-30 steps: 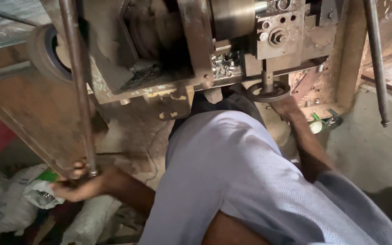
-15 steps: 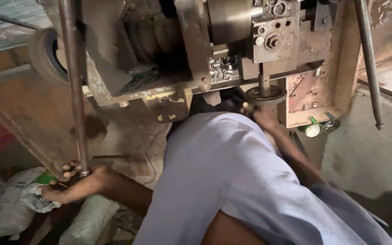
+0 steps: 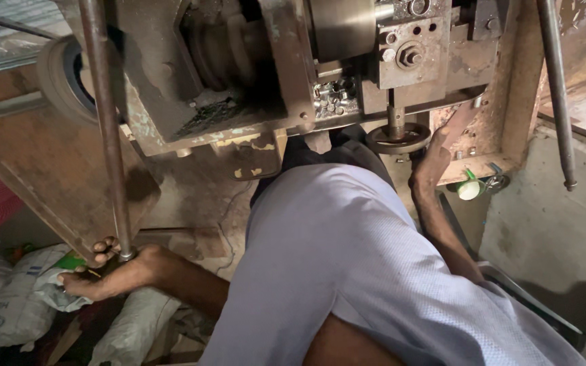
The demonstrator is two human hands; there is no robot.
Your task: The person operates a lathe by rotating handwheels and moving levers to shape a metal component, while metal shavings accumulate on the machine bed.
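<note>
My left hand (image 3: 106, 271) is low at the left, its fingers curled around the bottom end of a long metal rod (image 3: 106, 135) that runs up past a rusty press machine (image 3: 239, 74). My right hand (image 3: 435, 159) reaches up at the right, just beside a small round handwheel (image 3: 398, 139) under the machine. Its fingers stretch up against the rusty frame (image 3: 490, 115), and nothing shows in it. My knee in light blue cloth (image 3: 347, 257) fills the middle and hides the floor below the machine.
A second metal rod (image 3: 557, 102) hangs at the far right. A green and white bottle (image 3: 469, 186) sits on the frame's ledge. White sacks (image 3: 8, 305) lie at the lower left, a rubber-rimmed wheel (image 3: 62, 74) at the upper left. Small metal parts (image 3: 334, 98) are heaped inside the machine.
My right hand has come out from under the handwheel and risen to the right along the frame. My left hand keeps its hold on the rod's lower end.
</note>
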